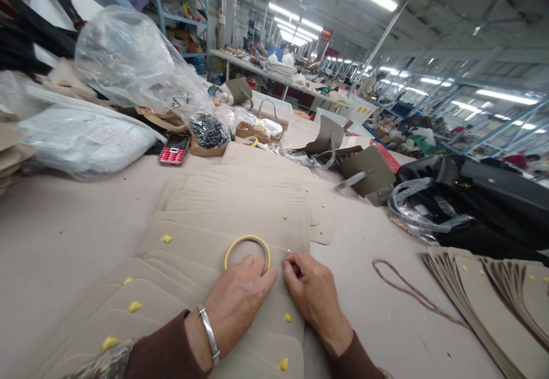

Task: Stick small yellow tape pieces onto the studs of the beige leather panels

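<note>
Left hand (238, 302) rests spread on the rim of a yellow tape roll (247, 238) atop fanned beige leather panels (189, 247); right hand (313, 293) lies flat just beside it, pinching nothing. Panel long edges run crosswise beneath both hands, the left nearer the roll.

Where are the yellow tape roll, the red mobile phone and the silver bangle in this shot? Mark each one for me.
Yellow tape roll (247, 237): head view, top of its rim.
Red mobile phone (174, 149): head view, middle of its front face.
Silver bangle (209, 333): head view, the visible band.
</note>
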{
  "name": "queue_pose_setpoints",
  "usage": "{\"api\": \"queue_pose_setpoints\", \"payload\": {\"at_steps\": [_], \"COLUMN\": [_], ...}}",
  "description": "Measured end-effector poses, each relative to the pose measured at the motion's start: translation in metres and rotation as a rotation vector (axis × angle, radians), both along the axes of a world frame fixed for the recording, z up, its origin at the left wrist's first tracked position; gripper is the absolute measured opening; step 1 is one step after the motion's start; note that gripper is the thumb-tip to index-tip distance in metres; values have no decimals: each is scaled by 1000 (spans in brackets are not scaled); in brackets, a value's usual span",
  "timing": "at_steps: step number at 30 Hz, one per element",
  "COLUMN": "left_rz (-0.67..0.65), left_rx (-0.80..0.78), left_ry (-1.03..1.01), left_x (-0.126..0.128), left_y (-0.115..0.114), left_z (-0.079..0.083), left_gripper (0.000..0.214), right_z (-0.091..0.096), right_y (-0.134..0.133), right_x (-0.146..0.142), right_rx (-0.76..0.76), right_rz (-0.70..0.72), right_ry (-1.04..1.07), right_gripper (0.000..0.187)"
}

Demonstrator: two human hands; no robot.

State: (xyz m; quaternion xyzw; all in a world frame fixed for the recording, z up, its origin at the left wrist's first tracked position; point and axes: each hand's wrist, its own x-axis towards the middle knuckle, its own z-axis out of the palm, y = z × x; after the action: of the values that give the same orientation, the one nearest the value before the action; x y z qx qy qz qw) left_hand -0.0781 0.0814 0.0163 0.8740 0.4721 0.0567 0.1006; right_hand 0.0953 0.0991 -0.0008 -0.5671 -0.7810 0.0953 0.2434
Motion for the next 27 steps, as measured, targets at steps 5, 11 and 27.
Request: {"api": "queue_pose_setpoints", "payload": {"at_steps": [5,11,27], "left_rz": [0,-83,-61], "left_rx": [73,233,137], "left_ry": [-95,-415,-554], "left_x": [-10,-20,-10], "left_y": [2,6,1], "left_z": [12,5,-3], "left_gripper": [24,28,26], "right_z": [14,19,11], "right_y": [-8,-12,-12], "right_x": [8,13,-7], "right_rx": [-231,-364,232], "right_rz": [55,129,323], "right_ry": [28,233,301], "right_gripper": [18,15,16]}}
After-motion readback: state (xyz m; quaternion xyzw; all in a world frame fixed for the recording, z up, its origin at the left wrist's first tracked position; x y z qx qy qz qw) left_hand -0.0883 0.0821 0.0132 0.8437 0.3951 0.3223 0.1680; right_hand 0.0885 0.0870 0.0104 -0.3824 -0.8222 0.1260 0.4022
